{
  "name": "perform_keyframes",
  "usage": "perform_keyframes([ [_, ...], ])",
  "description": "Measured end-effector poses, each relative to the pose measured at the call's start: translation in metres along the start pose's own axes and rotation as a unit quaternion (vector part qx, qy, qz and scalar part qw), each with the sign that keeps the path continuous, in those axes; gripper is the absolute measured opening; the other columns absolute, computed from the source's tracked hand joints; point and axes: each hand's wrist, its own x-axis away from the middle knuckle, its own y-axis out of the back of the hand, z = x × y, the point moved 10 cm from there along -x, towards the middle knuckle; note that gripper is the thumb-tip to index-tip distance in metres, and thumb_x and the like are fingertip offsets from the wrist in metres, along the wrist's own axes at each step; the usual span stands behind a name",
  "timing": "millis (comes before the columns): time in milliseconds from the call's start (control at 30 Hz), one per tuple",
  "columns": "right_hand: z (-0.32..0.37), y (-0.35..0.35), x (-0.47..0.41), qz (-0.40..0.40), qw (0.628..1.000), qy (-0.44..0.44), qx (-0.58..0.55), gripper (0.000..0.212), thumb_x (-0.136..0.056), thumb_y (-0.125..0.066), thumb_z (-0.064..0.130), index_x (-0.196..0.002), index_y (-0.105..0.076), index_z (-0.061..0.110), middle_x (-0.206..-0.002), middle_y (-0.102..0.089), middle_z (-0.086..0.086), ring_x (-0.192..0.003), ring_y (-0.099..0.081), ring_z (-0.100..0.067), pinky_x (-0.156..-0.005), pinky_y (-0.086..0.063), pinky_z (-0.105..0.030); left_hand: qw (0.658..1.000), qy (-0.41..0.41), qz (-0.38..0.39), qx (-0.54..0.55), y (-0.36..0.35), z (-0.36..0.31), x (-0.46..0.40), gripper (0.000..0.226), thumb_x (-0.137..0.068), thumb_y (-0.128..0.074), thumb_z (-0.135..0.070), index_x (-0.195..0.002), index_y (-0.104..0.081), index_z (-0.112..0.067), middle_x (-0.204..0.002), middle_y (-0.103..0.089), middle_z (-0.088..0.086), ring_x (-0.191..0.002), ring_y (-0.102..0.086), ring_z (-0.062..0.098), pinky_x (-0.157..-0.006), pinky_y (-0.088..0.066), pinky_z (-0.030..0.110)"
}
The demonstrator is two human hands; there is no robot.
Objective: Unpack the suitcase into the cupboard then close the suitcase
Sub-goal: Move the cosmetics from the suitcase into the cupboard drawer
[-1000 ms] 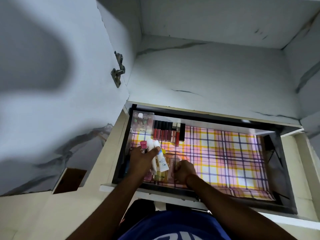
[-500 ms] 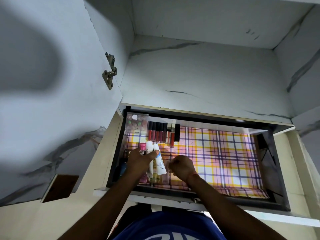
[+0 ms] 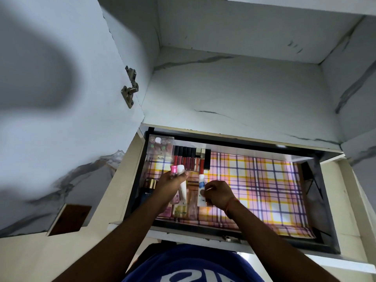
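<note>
From the head view we looked down into an open drawer [image 3: 317, 202] of the cupboard [image 3: 244, 94], lined with plaid paper [image 3: 264, 180]. Our left hand [image 3: 171, 185], at about 9 o'clock in the drawer, was curled around a white tube [image 3: 181, 180] and a pink-capped bottle [image 3: 173, 169], held together with caps pointing toward 12 o'clock. Our right hand [image 3: 217, 193], just beside it toward 3 o'clock, pinched a white tube with a blue band [image 3: 201, 190], its cap also toward 12. A row of lip glosses [image 3: 189, 158] lay at the drawer's 11 o'clock corner, next to a clear box [image 3: 160, 146] of small pots. A dark bottle [image 3: 148, 192] lay at the drawer's 9 o'clock edge, and more small bottles [image 3: 180, 209] lay beneath our hands at 7 o'clock. A hinge [image 3: 130, 88] showed on the open door [image 3: 50, 78] at 10 o'clock.
</note>
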Motion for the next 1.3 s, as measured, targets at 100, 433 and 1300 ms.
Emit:
perform_keyframes([
  [100, -0.018, -0.002, -0.013, -0.029, 0.992, -0.02, 0.122, 0.008, -0.082, -0.073, 0.018, -0.09, -0.074, 0.017, -0.089, -0.071, -0.004, -0.081, -0.068, -0.022, -0.074, -0.058, -0.038, 1.0, 0.004, 0.017, 0.015, 0.0, 0.002, 0.004, 0.027, -0.09, -0.066, -0.03, -0.109, -0.063, -0.012, -0.096, -0.067, 0.014, -0.087, -0.067, 0.027, -0.095, -0.05, 0.054],
  [433, -0.042, -0.016, -0.012, -0.03, 0.975, -0.035, 0.219, 0.023, -0.08, -0.075, 0.018, -0.101, -0.07, 0.012, -0.098, -0.071, -0.005, -0.089, -0.065, -0.018, -0.08, -0.055, -0.031, 0.999, -0.019, -0.007, -0.031, 0.008, 0.008, 0.007, 0.027, -0.094, -0.06, -0.031, -0.101, -0.067, -0.007, -0.098, -0.07, 0.01, -0.098, -0.065, 0.027, -0.079, -0.049, 0.034],
  [1300, 0.035, -0.014, 0.051, 0.105, 0.979, 0.09, -0.148, 0.009, -0.088, -0.07, 0.017, -0.088, -0.066, 0.009, -0.072, -0.061, -0.005, -0.067, -0.057, -0.017, -0.057, -0.051, -0.027, 0.999, -0.004, 0.0, -0.049, -0.009, 0.016, 0.012, 0.025, -0.093, -0.062, -0.028, -0.103, -0.062, -0.006, -0.07, -0.057, 0.005, -0.06, -0.052, 0.015, -0.054, -0.046, 0.027],
])
